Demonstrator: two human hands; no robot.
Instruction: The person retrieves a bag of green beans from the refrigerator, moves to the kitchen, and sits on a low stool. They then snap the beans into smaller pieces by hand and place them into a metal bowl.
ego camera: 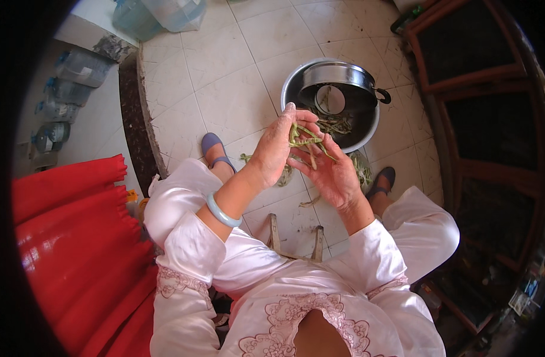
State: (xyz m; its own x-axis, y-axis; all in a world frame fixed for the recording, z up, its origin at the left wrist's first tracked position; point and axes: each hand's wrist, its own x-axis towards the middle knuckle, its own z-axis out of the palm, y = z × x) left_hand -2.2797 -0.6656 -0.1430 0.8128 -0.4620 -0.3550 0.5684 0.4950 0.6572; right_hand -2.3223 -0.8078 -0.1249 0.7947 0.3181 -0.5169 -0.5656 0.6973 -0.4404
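Several green bean pods [304, 142] are held between my two hands in front of me. My left hand [277, 145], with a pale bangle on its wrist, has its fingers around one end of the pods. My right hand [332, 176] grips them from the other side with its fingertips. A pale powder coats both hands. Just beyond them stands a metal basin [376, 129]. In it, a steel steamer tier [339, 73] with a black handle leans over, and a heap of pods [337, 124] lies at the near side.
Plastic bags, one with pods [361, 172], lie on the tiled floor [227, 76] below my hands. Wooden stool legs [273, 232] show between my knees. A red cloth [85, 250] hangs at left, near water bottles [83, 67]. A dark wood-framed cabinet [486, 116] stands at right.
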